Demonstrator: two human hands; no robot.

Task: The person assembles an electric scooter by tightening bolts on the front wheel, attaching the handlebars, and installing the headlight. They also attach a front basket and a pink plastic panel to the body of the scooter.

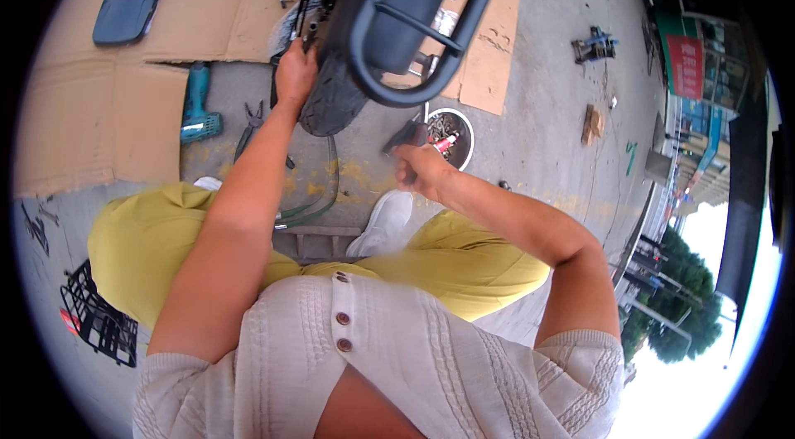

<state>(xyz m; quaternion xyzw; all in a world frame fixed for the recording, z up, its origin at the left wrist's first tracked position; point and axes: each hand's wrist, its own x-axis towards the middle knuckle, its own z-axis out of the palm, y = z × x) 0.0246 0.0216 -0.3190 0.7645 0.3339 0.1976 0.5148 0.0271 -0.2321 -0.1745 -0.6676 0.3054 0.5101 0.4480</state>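
**Hands on a scooter's rear tyre**

Head view: the left hand [295, 74] clasps the black tyre [331, 99] at its sidewall, above the concrete floor [538, 108]. The rubber likely handles stiff, heavy and grippy. The right hand [421, 171] pinches a small dark tool [406, 136] beside a parts bowl [464, 137].

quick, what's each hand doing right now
left hand: closed on the edge of the black tyre.
right hand: closed around a small dark tool; exact grip cannot be told.
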